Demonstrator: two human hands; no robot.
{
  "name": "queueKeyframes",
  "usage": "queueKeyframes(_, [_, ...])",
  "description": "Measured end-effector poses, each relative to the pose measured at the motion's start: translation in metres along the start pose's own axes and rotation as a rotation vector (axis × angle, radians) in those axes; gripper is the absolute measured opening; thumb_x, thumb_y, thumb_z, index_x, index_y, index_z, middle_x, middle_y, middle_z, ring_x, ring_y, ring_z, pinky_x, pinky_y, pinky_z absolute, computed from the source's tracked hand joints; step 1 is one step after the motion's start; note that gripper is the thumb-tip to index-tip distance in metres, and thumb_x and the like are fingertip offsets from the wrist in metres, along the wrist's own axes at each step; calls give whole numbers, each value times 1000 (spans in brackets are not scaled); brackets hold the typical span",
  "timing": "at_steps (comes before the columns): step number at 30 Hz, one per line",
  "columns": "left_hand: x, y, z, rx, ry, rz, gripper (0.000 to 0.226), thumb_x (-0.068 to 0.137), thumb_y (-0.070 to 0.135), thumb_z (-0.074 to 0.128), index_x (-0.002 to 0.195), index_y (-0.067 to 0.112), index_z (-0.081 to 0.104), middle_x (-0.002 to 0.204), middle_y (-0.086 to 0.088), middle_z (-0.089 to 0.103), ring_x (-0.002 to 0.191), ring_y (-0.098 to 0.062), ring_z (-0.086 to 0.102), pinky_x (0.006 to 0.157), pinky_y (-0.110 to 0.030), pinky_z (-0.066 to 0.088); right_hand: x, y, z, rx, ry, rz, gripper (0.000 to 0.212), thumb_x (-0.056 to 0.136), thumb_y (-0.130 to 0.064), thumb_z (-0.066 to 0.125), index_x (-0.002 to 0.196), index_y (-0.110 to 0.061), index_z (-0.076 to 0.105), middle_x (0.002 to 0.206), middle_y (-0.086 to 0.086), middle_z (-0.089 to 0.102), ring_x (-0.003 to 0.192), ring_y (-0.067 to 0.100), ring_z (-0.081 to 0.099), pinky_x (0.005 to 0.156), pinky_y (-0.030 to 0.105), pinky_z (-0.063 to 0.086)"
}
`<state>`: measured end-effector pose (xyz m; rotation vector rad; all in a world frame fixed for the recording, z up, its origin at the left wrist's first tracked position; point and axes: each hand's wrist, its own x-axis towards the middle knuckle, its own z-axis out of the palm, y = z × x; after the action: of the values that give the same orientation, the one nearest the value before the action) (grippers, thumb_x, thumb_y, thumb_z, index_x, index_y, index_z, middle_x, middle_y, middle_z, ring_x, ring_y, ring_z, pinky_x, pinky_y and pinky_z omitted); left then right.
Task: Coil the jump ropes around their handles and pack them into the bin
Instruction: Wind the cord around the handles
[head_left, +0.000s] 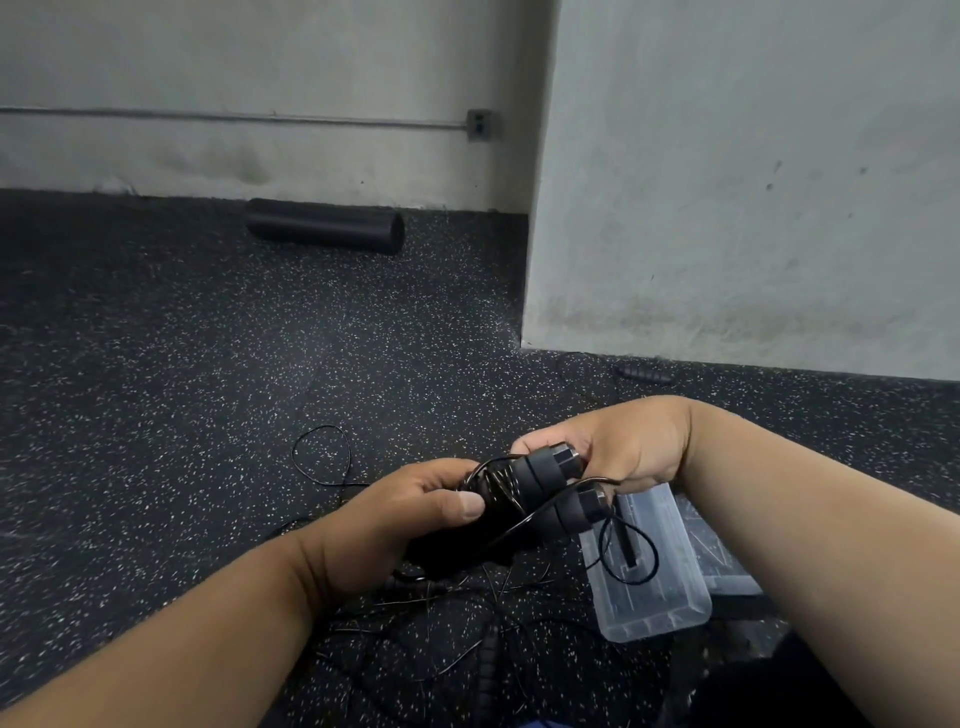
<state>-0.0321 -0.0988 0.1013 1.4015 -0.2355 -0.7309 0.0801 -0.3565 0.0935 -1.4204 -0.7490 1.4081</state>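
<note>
My left hand (395, 525) grips a pair of black jump rope handles (545, 493) held side by side, with thin black cord wound around their middle. My right hand (618, 447) holds the handles' capped ends, fingers curled round the upper one. A loose loop of the cord (628, 556) hangs down over a clear plastic bin (654, 613) that lies on the floor under my right wrist. More black cord (322, 457) trails in a loop on the floor to the left.
Several other black ropes (467, 623) lie tangled on the speckled rubber floor below my hands. A black foam roller (324, 226) rests against the far wall. Another black handle (644, 373) lies by the grey pillar at right.
</note>
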Motion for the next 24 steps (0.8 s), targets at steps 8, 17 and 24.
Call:
queueKeyframes(8, [-4,4,-8,52,63,-4,59,78,39,69,120,-2,65,104,-21,74,91,-31,69,76,-34,55,-21,-19,-6,58,45,-52,55,82,25,52,118,-15,59,82,10,39,71,13,46,67,21,46])
queueKeyframes(17, [-10,20,0,-395,238,131,57,83,56,64,104,4,76,84,-27,67,67,-32,63,60,-34,53,28,19,37,-333,486,154,40,88,5,62,107,-30,71,87,-7,56,61,3,50,59,20,42])
queueKeyframes(24, [-4,21,-10,-455,662,111,60,107,46,40,124,-6,65,86,-24,68,66,-28,64,55,-30,56,50,33,66,-358,473,94,49,89,7,51,111,-36,62,87,-7,50,69,13,44,63,32,40])
